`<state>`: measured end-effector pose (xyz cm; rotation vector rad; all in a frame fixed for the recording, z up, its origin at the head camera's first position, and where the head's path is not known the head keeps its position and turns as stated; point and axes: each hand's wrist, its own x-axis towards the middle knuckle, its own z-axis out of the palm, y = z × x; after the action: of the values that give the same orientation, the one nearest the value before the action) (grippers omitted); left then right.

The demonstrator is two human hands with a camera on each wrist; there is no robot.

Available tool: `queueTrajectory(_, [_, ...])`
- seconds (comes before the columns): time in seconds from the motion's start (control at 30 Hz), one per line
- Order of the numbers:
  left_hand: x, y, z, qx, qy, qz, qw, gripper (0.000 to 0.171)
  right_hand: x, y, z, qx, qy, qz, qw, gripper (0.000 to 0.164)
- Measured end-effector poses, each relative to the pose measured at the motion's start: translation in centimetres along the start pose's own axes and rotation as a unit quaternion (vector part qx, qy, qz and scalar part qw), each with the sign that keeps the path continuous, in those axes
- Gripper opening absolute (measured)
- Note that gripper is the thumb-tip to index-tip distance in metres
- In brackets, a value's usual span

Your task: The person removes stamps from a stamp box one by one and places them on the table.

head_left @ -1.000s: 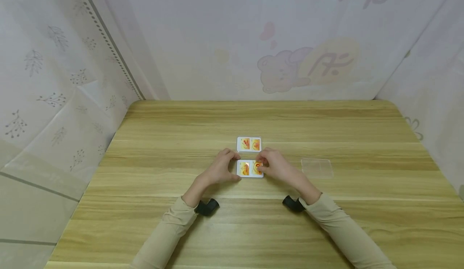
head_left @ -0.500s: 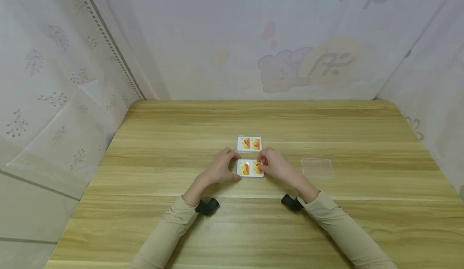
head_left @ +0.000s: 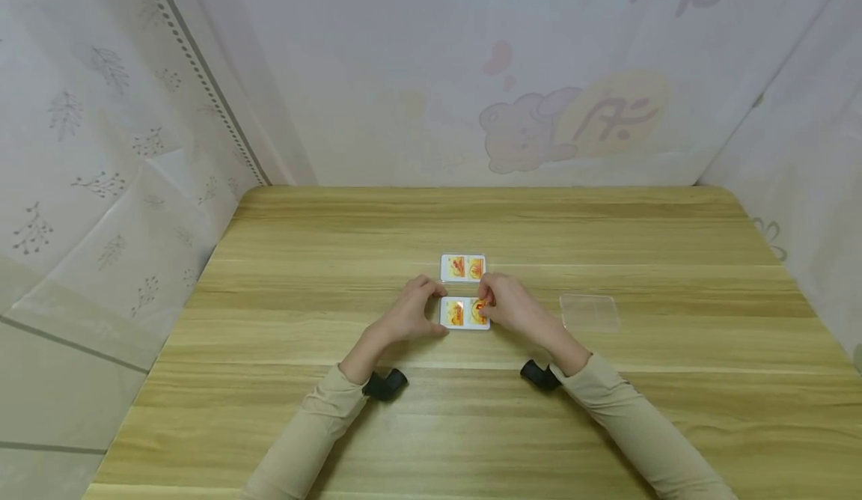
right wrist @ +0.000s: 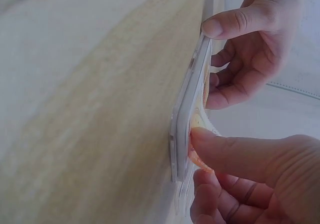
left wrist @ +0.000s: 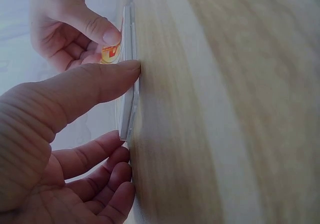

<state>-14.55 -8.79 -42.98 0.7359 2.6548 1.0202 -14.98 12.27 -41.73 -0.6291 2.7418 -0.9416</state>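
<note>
A white card (head_left: 465, 313) with two yellow-orange pictures lies in a shallow clear case on the table between both hands. My left hand (head_left: 406, 311) grips its left end, thumb on the near edge and fingers at the far edge. At the right end, my right hand (head_left: 515, 307) pinches a thin yellow-orange sticker (right wrist: 200, 161) between thumb and forefinger. In the right wrist view that sticker bends away from the card's face. Its yellow and red print (left wrist: 111, 52) shows beside the right thumb in the left wrist view. Fingers hide part of it.
Just beyond the near card lies a second white card (head_left: 462, 268) with two similar pictures, in a clear case. A clear plastic cover (head_left: 589, 313) lies flat to the right of the right hand. Patterned curtains (head_left: 377, 73) stand behind the wooden table (head_left: 337, 238).
The right wrist and sleeve have shifted slightly left and away. Both hands stay at the near card, and the left hand has not visibly moved.
</note>
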Motion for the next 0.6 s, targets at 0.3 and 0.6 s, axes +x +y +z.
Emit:
queueTrajectory(0.3, [-0.05,0.19,-0.09,-0.005,-0.001,-0.002,1.0,0.052,-0.04,0.23,-0.04,0.004,0.002,-0.015,1.0,0.015])
queueTrajectory(0.6, [-0.01,0.14,-0.08,-0.003,-0.003,0.0,1.0,0.053,0.04,0.83,-0.15,0.038,0.007,-0.003,0.999,0.009])
